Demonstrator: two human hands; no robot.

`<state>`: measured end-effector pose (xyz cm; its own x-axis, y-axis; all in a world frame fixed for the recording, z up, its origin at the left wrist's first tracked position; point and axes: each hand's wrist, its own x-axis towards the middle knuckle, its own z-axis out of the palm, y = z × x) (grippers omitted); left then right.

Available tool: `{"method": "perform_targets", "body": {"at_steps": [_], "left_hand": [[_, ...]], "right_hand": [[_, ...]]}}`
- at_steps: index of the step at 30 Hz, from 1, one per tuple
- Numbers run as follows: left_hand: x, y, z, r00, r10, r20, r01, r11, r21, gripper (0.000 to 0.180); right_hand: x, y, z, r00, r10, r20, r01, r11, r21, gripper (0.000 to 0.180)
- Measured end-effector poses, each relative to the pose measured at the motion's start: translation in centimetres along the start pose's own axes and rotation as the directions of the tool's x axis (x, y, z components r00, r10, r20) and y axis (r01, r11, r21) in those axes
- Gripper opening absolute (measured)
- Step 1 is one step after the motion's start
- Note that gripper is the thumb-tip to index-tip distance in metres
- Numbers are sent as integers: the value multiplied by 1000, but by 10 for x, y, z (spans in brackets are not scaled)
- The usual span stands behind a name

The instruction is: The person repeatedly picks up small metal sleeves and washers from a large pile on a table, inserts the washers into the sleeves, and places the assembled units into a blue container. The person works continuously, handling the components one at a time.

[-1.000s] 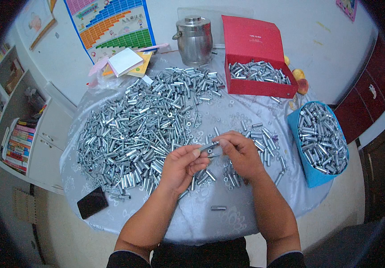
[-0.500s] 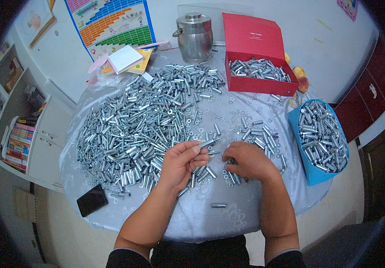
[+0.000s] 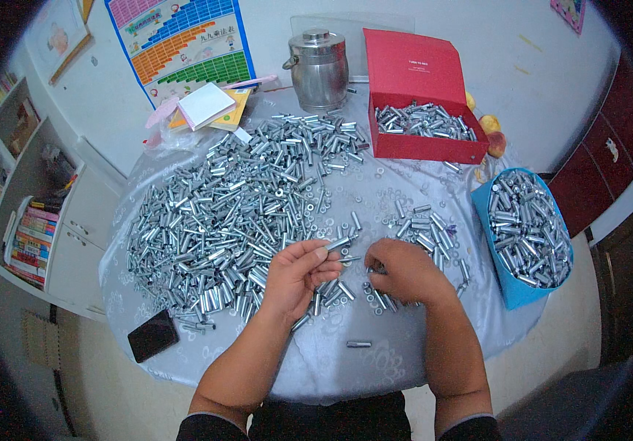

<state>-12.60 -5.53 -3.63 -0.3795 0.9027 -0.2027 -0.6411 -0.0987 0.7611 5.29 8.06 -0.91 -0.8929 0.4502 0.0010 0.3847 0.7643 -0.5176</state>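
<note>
My left hand (image 3: 298,275) is closed at the middle of the table, thumb and fingers pinching a short silver metal sleeve (image 3: 338,244) that points up and right. Just below that sleeve, a thinner metal pin (image 3: 349,259) sticks out by the fingertips; whether the hand also holds it, I cannot tell. Right across from it, my right hand (image 3: 403,270) has its fingers curled down over loose washers and sleeves. Whatever lies in its fingertips is hidden. A big heap of metal sleeves and bolts (image 3: 213,213) spreads to the left of my hands. A smaller group of sleeves (image 3: 427,239) lies beyond my right hand.
A red box (image 3: 430,151) with its lid raised holds more metal pieces at the back right. A blue bin (image 3: 494,253) full of them stands at the right edge. At the back is a steel pot (image 3: 319,73). A black phone (image 3: 152,336) lies front left; one sleeve (image 3: 358,344) lies near the front.
The whole view has shifted slightly. My left hand keeps its pinch on the metal sleeve, and my right hand stays curled in nearly the same place.
</note>
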Motion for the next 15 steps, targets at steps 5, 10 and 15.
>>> {"method": "perform_targets", "body": {"at_steps": [5,10,15], "left_hand": [[0,0,2,1000,-2,5,2,1000,-5,21],[-2,2,4,1000,-12,-4,12,1000,19,20],[-1,1,3,1000,3,2,-3,999,44,19]], "right_hand": [[9,1,-2,942,154,-299,-22,916,401,21],[12,0,2,920,92,-381,147,821,551,21],[12,1,5,930,62,-362,178,786,592,22]]}}
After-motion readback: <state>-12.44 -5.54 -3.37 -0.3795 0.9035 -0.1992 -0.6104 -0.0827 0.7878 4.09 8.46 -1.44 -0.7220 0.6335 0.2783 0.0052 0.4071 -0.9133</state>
